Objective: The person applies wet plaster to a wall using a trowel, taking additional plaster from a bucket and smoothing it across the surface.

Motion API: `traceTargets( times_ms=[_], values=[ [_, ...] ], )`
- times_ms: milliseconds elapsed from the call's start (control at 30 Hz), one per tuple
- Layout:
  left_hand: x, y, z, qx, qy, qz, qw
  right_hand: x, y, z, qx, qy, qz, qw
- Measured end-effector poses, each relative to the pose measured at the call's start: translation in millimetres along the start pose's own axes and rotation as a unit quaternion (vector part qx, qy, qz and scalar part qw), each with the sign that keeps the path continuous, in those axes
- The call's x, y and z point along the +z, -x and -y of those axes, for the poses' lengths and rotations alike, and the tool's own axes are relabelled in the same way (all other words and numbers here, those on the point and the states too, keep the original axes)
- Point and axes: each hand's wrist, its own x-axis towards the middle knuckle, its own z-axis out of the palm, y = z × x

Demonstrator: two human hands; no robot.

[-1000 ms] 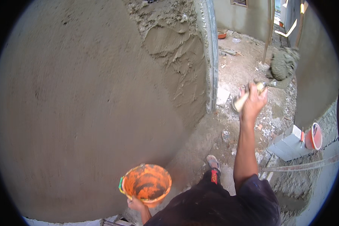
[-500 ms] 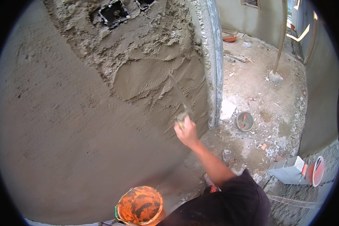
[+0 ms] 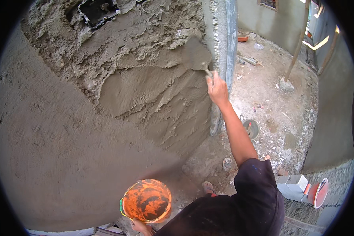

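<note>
My right hand [image 3: 217, 91] is closed round the handle of a pointed trowel [image 3: 198, 54]. The trowel's blade lies against, or very close to, the wet mortar on the wall [image 3: 153, 94], near the wall's right edge. Ridges and smoothed patches show in the fresh mortar below and left of the blade. At the bottom, my left hand [image 3: 141, 227] grips the near side of an orange bucket [image 3: 147, 200]; its fingers are partly hidden. Mortar smears the inside of the bucket, which tips toward me.
A recessed electrical box [image 3: 98, 12] sits in the rough upper wall. Along the wall's right edge runs a pale upright strip [image 3: 230, 47]. Beyond it, a mortar tub [image 3: 251, 129] stands on the rubble-strewn ground. Grey blocks [image 3: 293, 187] and a red bucket [image 3: 318, 192] are at right.
My right hand and the trowel have moved up the wall, and the blade now shows its broad face. The orange bucket sits slightly higher in view, and my left hand shows more.
</note>
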Motion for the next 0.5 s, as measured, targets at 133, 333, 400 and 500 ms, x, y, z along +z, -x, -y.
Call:
traceTargets(
  times_ms=[133, 333, 400, 500],
  values=[
    [0, -11, 4, -0.021, -0.050, -0.043, 0.998, 17, 12, 1, 0.142, -0.200, 0.070, 0.967],
    [-32, -67, 61, -0.040, -0.171, -0.030, 0.984, 2, 39, 107, 0.299, -0.509, 0.143, 0.794],
    [-22, -63, 49, -0.045, -0.150, -0.013, 0.988, 4, 37, 133, 0.286, -0.541, 0.147, 0.777],
    [-4, -52, 39, -0.037, -0.151, -0.002, 0.988, 24, 52, 161, 0.289, -0.538, 0.117, 0.783]
  ],
)
